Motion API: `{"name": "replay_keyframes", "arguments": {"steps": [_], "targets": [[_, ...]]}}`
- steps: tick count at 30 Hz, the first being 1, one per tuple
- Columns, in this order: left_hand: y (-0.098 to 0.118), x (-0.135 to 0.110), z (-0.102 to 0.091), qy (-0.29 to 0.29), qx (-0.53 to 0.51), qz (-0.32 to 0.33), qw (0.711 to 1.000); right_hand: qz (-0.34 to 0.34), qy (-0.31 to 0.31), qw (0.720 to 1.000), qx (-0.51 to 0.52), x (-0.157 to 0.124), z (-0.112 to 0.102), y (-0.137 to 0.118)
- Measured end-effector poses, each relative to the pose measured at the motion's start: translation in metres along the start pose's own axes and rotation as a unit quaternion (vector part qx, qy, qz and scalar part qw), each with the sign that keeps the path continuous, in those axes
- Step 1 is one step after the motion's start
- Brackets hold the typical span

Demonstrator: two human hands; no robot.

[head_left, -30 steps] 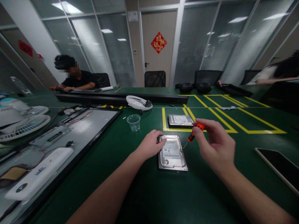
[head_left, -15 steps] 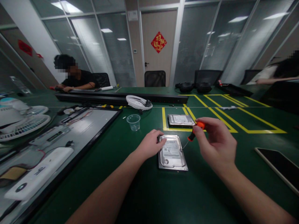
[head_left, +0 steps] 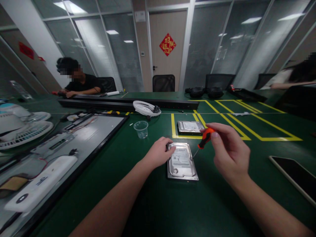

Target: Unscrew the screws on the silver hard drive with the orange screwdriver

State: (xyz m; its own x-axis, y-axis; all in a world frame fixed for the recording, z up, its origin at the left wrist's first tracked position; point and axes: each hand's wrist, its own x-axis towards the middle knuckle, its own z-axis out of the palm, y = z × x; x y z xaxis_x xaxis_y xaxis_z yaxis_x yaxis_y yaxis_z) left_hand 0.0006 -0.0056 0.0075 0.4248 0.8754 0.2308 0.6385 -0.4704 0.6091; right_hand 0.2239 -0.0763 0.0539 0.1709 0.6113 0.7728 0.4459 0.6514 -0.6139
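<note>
A silver hard drive lies flat on the green table in front of me. My left hand grips its far left corner, with the thumb on the top cover and the fingers over the side. In my right hand is a screwdriver with an orange and black handle, pinched between thumb and fingers. It leans to the right, and its thin shaft meets the drive at the right edge of the cover. Whether the tip sits in a screw is too small to tell. Beyond it lies a second hard drive.
A clear plastic cup stands left of the drives. A white fan grille lies farther back. An opened flat panel with a white device fills the left. At right lies a phone. A person sits across the table.
My right thumb and fingers have shifted on the screwdriver handle, showing more of the orange part. The shaft tip stays at the same spot. My left hand and the drive have not moved.
</note>
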Motion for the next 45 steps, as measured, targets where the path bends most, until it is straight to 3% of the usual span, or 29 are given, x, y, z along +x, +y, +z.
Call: {"name": "replay_keyframes", "arguments": {"steps": [7, 12, 21, 32, 45], "targets": [[-0.001, 0.001, 0.002, 0.004, 0.006, 0.005, 1.000, -0.030, 0.031, 0.999, -0.024, 0.001, 0.003, 0.003], [-0.001, 0.001, 0.002, 0.002, 0.007, 0.000, 1.000, -0.039, 0.009, 0.998, -0.053, 0.002, 0.000, 0.005], [-0.001, 0.001, 0.001, 0.005, 0.004, 0.007, 1.000, -0.015, -0.015, 1.000, -0.015, 0.002, -0.003, -0.003], [-0.002, 0.000, 0.002, 0.003, 0.003, 0.005, 1.000, -0.035, 0.022, 0.998, -0.038, 0.002, 0.000, 0.005], [-0.003, 0.001, 0.003, 0.008, 0.007, 0.008, 1.000, -0.033, 0.022, 0.999, -0.006, 0.001, 0.002, 0.007]]}}
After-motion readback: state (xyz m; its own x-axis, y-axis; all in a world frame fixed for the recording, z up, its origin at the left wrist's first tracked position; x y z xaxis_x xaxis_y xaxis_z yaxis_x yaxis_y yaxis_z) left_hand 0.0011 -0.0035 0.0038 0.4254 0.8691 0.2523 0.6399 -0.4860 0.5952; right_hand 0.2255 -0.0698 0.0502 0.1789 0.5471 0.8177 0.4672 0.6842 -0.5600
